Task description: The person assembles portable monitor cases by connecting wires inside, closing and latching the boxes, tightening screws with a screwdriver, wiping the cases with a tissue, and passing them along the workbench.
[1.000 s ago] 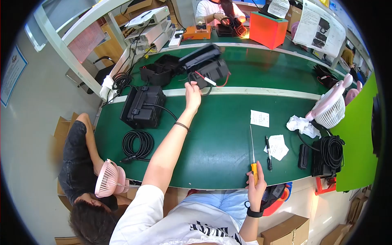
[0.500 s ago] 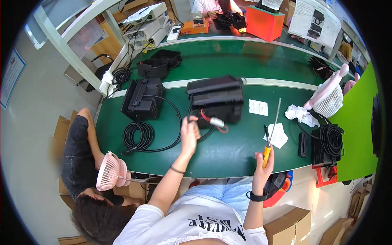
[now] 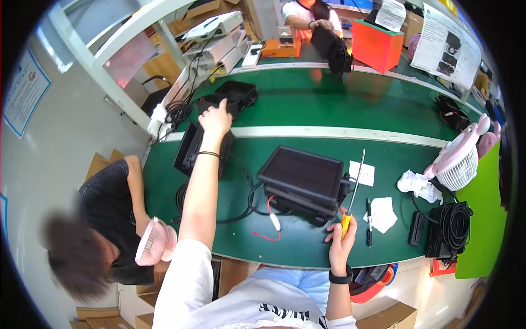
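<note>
My left hand (image 3: 215,119) is stretched to the far left, its forefinger extended over the open black case (image 3: 244,94). Whether it touches the case I cannot tell. Under my left forearm stands a black box (image 3: 189,148), partly hidden, with a cable. My right hand (image 3: 341,241) grips a screwdriver (image 3: 347,223) by its yellow handle, the long shaft pointing up and away. Just beyond that hand sits a black box with a dark panel on top (image 3: 301,174). A red wire with a white connector (image 3: 275,221) lies in front of it.
Paper slips (image 3: 383,215) and a black pen (image 3: 369,222) lie to the right. Beyond are a white-pink fan (image 3: 460,162), crumpled tissue (image 3: 419,186) and a coiled black cable (image 3: 455,225). A co-worker (image 3: 107,247) is at the left, another person (image 3: 312,19) across the bench.
My left hand has left the red wire and reached to the far left. The panelled box now sits nearer, panel up. My right hand still holds the screwdriver, slightly lower left.
</note>
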Available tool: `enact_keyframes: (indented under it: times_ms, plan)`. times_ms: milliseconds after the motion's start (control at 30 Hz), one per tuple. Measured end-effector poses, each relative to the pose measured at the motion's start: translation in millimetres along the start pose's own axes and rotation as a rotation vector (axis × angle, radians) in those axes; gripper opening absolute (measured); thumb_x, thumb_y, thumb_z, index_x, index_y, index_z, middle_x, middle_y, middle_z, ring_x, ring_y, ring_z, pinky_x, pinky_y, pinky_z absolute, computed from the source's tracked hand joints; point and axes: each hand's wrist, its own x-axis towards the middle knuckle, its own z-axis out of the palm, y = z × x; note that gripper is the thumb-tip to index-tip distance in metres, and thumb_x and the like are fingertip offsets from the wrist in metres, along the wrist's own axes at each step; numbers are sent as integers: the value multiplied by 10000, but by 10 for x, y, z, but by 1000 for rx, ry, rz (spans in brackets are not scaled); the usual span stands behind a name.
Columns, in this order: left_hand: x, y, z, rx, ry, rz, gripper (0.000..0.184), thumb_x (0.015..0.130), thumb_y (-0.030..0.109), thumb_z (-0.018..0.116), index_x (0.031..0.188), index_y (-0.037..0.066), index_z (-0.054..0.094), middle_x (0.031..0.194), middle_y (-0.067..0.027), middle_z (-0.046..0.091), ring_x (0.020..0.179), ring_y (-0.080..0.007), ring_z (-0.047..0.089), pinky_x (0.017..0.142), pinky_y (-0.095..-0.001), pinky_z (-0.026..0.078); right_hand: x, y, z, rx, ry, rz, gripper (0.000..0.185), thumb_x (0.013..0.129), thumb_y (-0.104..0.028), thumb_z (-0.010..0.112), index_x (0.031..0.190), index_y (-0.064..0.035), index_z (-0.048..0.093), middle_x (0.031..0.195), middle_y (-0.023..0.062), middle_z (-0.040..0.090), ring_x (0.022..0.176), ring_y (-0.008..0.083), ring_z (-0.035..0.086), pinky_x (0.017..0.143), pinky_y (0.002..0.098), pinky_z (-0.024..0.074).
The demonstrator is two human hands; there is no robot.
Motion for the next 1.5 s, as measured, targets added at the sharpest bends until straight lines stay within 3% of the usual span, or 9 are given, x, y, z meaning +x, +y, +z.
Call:
enact_keyframes:
  times_ms: [100,267,500,700,767,933,1133,1233,1500]
  plan:
    - [425,-11,201,92,-323,-56,609,910,470,583,1476,285,454,1284,-148,657,1186,-348,635,1023,-530,458,17,-14,7,17,44,27,345,1004,-58,507,1335,4,430,1322,130,559,789,95,611,560,204,519]
    - [713,202,421,-94,-167,-73,267,975,203,514,1114,140,733,1166,-198,697,1100,-371,676,917,-468,563,-3,-14,10,-13,32,49,326,1003,-62,509,1317,-8,440,1243,116,570,766,92,593,548,202,504]
    - [896,885,575,-582,-17,9,227,881,182,691,1099,213,748,1071,-172,722,1032,-380,684,939,-461,543,9,2,-10,-39,15,75,328,997,-56,519,1314,-15,441,1211,101,568,770,85,582,569,197,499]
    - [932,1714,510,-1739,-523,305,721,947,123,640,1569,181,280,1616,-211,249,1434,-327,378,1111,-429,388,9,-3,7,-33,23,65,317,996,-48,520,1302,-17,446,1195,99,575,766,80,576,580,197,499]
    - [753,1997,88,-1554,-552,350,737,949,206,663,1572,185,269,1591,-246,284,1450,-321,351,1152,-437,333,-1,-2,2,-36,42,65,309,997,-71,538,1289,-15,452,1177,98,595,752,81,578,590,203,498]
    - [553,2386,-249,-1037,151,630,780,856,219,725,1522,212,319,1468,-320,364,1313,-474,476,1093,-437,432,-3,-5,16,-45,65,54,307,996,-126,581,1262,-17,472,1115,85,643,720,84,581,613,217,490]
    - [704,2384,160,-852,-206,394,863,850,398,745,1553,289,257,1551,-356,212,1401,-506,357,1102,-549,395,4,-16,12,-69,62,42,302,994,-143,585,1257,-31,488,1084,69,652,717,82,580,615,224,490]
    - [766,2392,391,-1314,-375,104,902,843,449,749,1559,265,232,1577,-313,187,1296,-490,488,1090,-471,425,7,7,12,-68,63,35,307,989,-138,592,1258,-32,489,1068,64,656,715,81,580,615,224,492]
    - [868,2510,549,-1711,-615,-70,1038,872,437,750,1578,288,4,1604,-210,197,1448,-446,275,1085,-686,317,4,66,-9,-72,68,70,325,970,-125,617,1246,-15,486,1042,82,676,718,88,593,628,221,508]
